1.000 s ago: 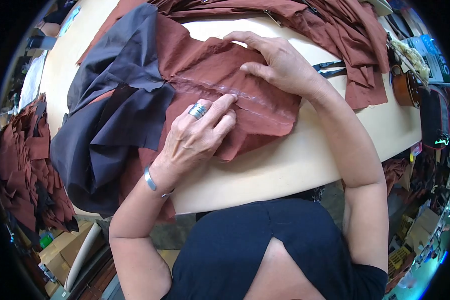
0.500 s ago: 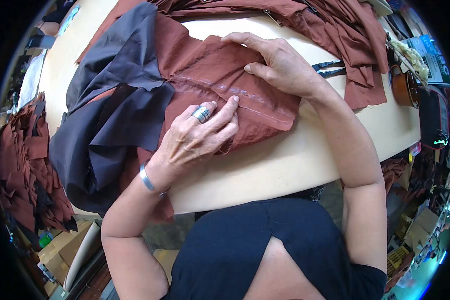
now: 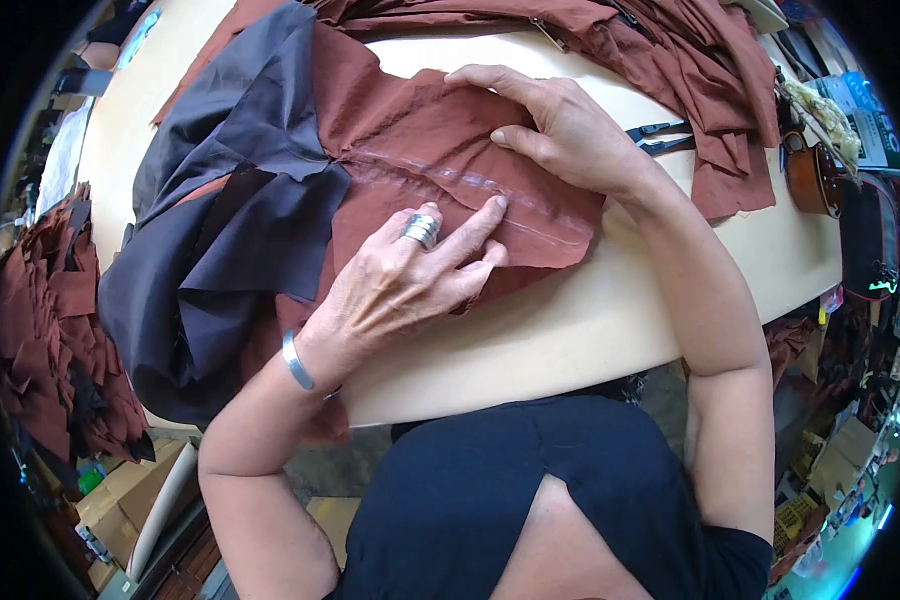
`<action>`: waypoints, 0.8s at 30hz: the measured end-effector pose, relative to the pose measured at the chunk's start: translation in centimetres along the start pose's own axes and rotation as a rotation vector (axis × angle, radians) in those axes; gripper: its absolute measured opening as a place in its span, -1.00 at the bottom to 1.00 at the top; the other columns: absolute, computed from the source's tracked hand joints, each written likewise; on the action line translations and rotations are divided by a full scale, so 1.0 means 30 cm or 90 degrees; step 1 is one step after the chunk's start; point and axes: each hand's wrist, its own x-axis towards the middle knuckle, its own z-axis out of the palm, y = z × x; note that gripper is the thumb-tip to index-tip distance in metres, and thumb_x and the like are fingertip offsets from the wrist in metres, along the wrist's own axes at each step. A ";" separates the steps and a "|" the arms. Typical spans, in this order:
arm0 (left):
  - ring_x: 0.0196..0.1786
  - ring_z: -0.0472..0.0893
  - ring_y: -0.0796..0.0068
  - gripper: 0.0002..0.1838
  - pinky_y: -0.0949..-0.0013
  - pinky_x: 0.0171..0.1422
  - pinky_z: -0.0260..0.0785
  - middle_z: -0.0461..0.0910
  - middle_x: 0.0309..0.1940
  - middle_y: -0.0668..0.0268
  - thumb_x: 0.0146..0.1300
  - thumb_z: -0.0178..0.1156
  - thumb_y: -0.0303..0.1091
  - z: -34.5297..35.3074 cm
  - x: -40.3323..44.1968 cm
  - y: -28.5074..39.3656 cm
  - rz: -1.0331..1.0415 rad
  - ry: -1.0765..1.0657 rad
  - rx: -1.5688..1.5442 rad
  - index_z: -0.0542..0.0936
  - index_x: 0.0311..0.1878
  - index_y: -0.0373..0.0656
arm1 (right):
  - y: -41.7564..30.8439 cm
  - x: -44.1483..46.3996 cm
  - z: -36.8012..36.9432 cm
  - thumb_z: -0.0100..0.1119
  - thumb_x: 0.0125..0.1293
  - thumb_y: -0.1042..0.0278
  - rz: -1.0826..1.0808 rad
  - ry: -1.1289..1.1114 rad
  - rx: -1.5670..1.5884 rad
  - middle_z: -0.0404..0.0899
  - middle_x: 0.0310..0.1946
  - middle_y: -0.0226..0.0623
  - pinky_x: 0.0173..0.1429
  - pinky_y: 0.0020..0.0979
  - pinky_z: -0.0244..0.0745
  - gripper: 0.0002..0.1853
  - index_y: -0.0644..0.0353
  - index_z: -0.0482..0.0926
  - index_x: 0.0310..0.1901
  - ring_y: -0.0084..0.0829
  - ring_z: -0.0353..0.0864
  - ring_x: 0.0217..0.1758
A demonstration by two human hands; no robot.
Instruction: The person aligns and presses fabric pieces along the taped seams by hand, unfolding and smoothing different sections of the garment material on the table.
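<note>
A reddish-brown cloth piece (image 3: 390, 110) joined to dark navy lining fabric (image 3: 260, 250) lies in front of me. Pale shiny marks run along a line across the brown cloth. My left hand (image 3: 410, 265), with a wide silver ring, rests on the cloth; its index finger is stretched out, its tip at the pale line. The thumb lies apart, near the cloth's front edge. On the far right part of the cloth, my right hand (image 3: 560, 130) is spread, its fingertips at the upper edge and its thumb on the surface.
More brown fabric (image 3: 710, 90) with zippers lies along the back of the cream table (image 3: 730, 270). Dark-handled scissors or pliers (image 3: 660, 135) lie right of my right hand. A brown container (image 3: 812, 175) stands at the right edge. Brown and dark cloth scraps (image 3: 65, 340) hang at left.
My left hand has slid a little to the right along the pale line, and its index finger points farther right. My right hand has hardly moved.
</note>
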 end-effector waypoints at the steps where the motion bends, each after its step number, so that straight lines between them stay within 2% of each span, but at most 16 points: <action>1: -0.37 0.48 0.44 -0.78 0.44 -0.25 0.41 0.42 0.19 0.30 0.03 0.11 -0.30 -0.003 0.003 0.002 0.021 -0.024 0.027 0.46 -0.21 -0.05 | -0.001 0.001 0.000 0.15 0.06 0.57 -0.003 0.001 -0.004 0.50 0.10 -0.18 0.17 -0.26 0.40 -0.42 0.07 0.38 0.19 -0.12 0.52 0.08; 4: -0.41 0.48 0.44 -0.81 0.43 -0.24 0.40 0.41 0.20 0.29 0.12 0.06 -0.26 -0.025 0.018 0.003 0.087 -0.099 0.114 0.44 -0.19 -0.01 | -0.007 0.005 0.002 0.15 0.06 0.57 -0.014 0.006 -0.005 0.49 0.11 -0.18 0.20 -0.25 0.39 -0.42 0.07 0.38 0.19 -0.11 0.51 0.11; 5: -0.34 0.54 0.34 -0.78 0.46 -0.15 0.43 0.38 0.27 0.41 0.18 0.07 -0.27 -0.054 0.032 0.011 0.081 -0.142 0.079 0.44 -0.09 0.03 | -0.007 0.003 0.002 0.15 0.06 0.58 -0.015 0.009 -0.004 0.49 0.11 -0.18 0.20 -0.25 0.38 -0.42 0.07 0.38 0.19 -0.11 0.50 0.12; 8: -0.34 0.55 0.32 -0.77 0.46 -0.14 0.44 0.38 0.27 0.41 0.19 0.05 -0.27 -0.043 0.035 0.028 0.095 -0.120 0.107 0.36 -0.07 0.09 | 0.002 0.002 0.006 0.16 0.05 0.58 -0.012 0.008 -0.011 0.48 0.12 -0.17 0.22 -0.25 0.37 -0.41 0.07 0.38 0.19 -0.10 0.48 0.14; 9: -0.26 0.58 0.26 -0.75 0.41 -0.09 0.46 0.42 0.23 0.31 0.13 0.09 -0.31 -0.059 0.037 0.020 0.109 -0.105 0.081 0.43 -0.10 -0.01 | 0.003 0.000 0.008 0.17 0.04 0.58 -0.028 0.018 -0.015 0.51 0.06 -0.13 0.17 -0.21 0.39 -0.40 0.07 0.37 0.19 -0.07 0.51 0.06; 11: -0.19 0.58 0.22 -0.72 0.35 -0.04 0.47 0.44 0.18 0.23 0.06 0.11 -0.34 -0.051 0.007 0.003 0.003 -0.047 -0.037 0.48 -0.11 -0.10 | 0.005 0.002 0.008 0.19 0.01 0.57 -0.065 0.039 -0.021 0.57 -0.08 -0.07 0.05 -0.13 0.43 -0.38 0.08 0.35 0.18 -0.01 0.56 -0.09; 12: -0.16 0.59 0.20 -0.70 0.32 -0.02 0.47 0.45 0.16 0.19 0.03 0.12 -0.36 -0.047 -0.011 -0.008 -0.049 -0.018 -0.094 0.50 -0.12 -0.15 | 0.005 0.005 0.007 0.20 0.01 0.56 -0.065 0.038 -0.025 0.57 -0.11 -0.04 0.04 -0.13 0.43 -0.37 0.08 0.33 0.20 0.00 0.56 -0.10; 13: -0.07 0.57 0.16 -0.66 0.23 0.05 0.46 0.49 0.05 0.13 -0.04 0.12 -0.42 -0.048 -0.025 -0.025 -0.056 0.025 -0.070 0.55 -0.13 -0.28 | 0.005 0.005 0.006 0.20 0.00 0.56 -0.063 0.038 -0.029 0.57 -0.14 -0.01 0.02 -0.13 0.43 -0.35 0.08 0.31 0.21 0.00 0.56 -0.11; 14: -0.06 0.56 0.16 -0.65 0.23 0.05 0.46 0.49 0.03 0.13 -0.04 0.11 -0.43 -0.036 -0.038 -0.032 -0.078 0.024 -0.081 0.55 -0.12 -0.28 | 0.003 0.005 0.007 0.21 0.00 0.55 -0.059 0.037 -0.034 0.58 -0.17 0.02 0.00 -0.12 0.43 -0.33 0.08 0.29 0.23 0.01 0.57 -0.12; 17: 0.02 0.53 0.16 -0.62 0.23 0.07 0.45 0.49 -0.04 0.13 -0.06 0.10 -0.48 -0.002 -0.068 -0.033 -0.128 0.018 -0.108 0.55 -0.08 -0.30 | -0.052 0.037 -0.022 0.21 0.03 0.56 0.099 -0.036 -0.038 0.49 0.07 -0.13 0.14 -0.20 0.40 -0.23 -0.04 0.19 0.33 -0.09 0.53 0.00; 24: 0.04 0.53 0.17 -0.62 0.26 0.05 0.47 0.47 0.01 0.13 -0.03 0.09 -0.49 0.004 -0.063 -0.040 -0.105 0.012 -0.125 0.54 -0.06 -0.29 | -0.056 0.080 0.024 0.21 0.07 0.57 0.079 -0.017 -0.035 0.52 -0.01 -0.06 0.03 -0.24 0.41 -0.23 -0.08 0.16 0.35 -0.16 0.55 -0.16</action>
